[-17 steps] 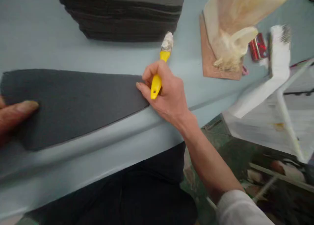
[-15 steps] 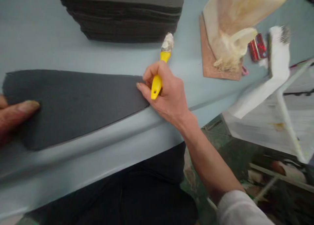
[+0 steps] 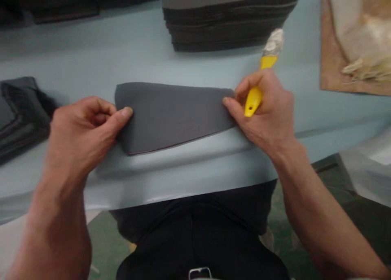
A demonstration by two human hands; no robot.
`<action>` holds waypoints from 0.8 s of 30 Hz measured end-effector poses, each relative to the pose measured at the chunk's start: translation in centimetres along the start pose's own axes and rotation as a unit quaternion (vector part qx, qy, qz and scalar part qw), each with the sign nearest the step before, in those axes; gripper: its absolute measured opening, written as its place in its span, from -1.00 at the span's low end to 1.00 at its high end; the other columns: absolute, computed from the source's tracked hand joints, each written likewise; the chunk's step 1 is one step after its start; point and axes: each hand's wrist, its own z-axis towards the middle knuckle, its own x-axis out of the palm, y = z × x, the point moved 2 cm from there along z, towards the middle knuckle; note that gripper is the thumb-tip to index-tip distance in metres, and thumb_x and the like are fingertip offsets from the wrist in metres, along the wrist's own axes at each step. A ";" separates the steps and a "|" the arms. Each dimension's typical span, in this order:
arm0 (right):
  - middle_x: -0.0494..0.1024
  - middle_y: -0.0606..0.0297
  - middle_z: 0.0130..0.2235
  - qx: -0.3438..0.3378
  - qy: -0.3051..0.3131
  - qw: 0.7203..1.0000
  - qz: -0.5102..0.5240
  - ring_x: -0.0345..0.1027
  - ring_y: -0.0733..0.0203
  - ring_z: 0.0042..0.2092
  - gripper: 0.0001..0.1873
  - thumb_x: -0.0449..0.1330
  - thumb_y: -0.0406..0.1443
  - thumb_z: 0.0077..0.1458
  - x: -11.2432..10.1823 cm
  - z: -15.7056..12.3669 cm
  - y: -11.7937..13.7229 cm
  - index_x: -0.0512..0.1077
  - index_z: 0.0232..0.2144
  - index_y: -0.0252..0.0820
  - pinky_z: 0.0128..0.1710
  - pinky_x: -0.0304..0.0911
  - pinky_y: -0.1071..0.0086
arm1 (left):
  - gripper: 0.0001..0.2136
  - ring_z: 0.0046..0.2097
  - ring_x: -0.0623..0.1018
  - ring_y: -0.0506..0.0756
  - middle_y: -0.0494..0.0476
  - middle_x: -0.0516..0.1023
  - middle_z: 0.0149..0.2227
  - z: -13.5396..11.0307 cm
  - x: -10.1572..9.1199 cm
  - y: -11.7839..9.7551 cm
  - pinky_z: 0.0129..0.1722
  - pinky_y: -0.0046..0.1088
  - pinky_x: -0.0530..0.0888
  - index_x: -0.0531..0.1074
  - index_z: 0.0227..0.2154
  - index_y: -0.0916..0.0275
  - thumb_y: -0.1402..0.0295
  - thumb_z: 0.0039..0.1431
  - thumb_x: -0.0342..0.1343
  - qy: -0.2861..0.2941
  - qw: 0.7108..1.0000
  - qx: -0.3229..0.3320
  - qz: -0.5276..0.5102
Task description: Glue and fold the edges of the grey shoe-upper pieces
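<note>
A dark grey tapered flat piece [image 3: 174, 115], its material unclear, is stretched between my two hands above the light blue table covering [image 3: 146, 178]. My left hand [image 3: 82, 133] pinches its wide left end, thumb on top. At the narrow right end, my right hand [image 3: 262, 113] grips the edge between thumb and fingers. That same hand also holds a yellow-handled brush [image 3: 269, 62], whose bristles are coated in white and point away from me. Beyond it stands a tall stack of dark flat pieces [image 3: 226, 25].
More dark folded pieces [image 3: 21, 113] lie at the left, and further dark stacks [image 3: 64, 5] are at the back left. At the right, a pale crusted container [image 3: 363, 40] stands on a brown board [image 3: 328, 74]. The table's front edge runs close to my body.
The view has swung left, bringing the whole left hand and the left-side pieces into sight. Both hands keep hold of the grey piece, and the brush stays in my right hand.
</note>
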 end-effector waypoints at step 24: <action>0.52 0.42 -0.36 -0.040 -0.044 0.995 -0.081 0.43 0.22 -0.38 -0.78 0.41 -0.27 0.18 -0.5 -0.5 0.6 0.39 -0.31 0.00 -0.33 0.36 0.30 | -0.77 -0.65 0.28 -0.12 -0.16 0.36 -0.66 0.1 0.2 -0.4 -0.68 -0.62 0.11 0.49 -0.47 0.22 0.27 0.20 0.37 0.043 0.989 -0.002 -0.142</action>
